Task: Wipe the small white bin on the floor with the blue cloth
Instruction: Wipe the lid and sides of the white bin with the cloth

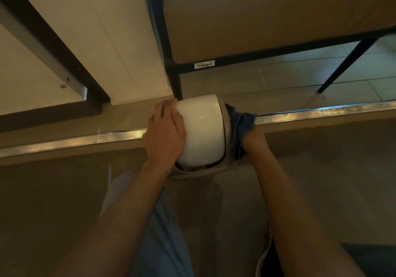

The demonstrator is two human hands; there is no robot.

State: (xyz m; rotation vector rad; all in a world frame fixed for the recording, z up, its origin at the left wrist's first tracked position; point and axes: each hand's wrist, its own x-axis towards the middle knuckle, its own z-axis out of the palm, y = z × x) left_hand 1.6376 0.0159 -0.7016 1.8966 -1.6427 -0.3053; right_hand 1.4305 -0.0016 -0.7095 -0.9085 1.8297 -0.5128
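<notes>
One big brown cardboard box [267, 13] fills the top right, sitting in a black metal frame [235, 57] with a small white barcode sticker [204, 64] on the front rail. One slanted black leg [342, 66] of that frame comes down onto the pale tiled floor [300, 77], with open floor under the frame on the right. Off to the left is a white panel [96, 30] crossed by one dark bar [49, 47].

One ribbed silver metal strip [321, 110] runs right across the floor like a threshold, and the bin sits on top of it, so it's tight back there: the frame's corner post is just behind the bin.

One small white glossy rounded bin [201, 129] is tipped on its side, its beige rim facing right and down. The left hand [165, 135] lies flat over the bin's closed end, fingers spread and fairly straight, steadying it rather than gripping.

One blue cloth [240, 124] is bunched at the bin's mouth. The right hand [254, 138] is mostly buried behind that cloth, only the wrist end shows, so I can't tell how the fingers are closed on it.

Two bare forearms, plus light blue trousers [160, 234] below, and one thin white cord [265, 253] near the bottom edge.
</notes>
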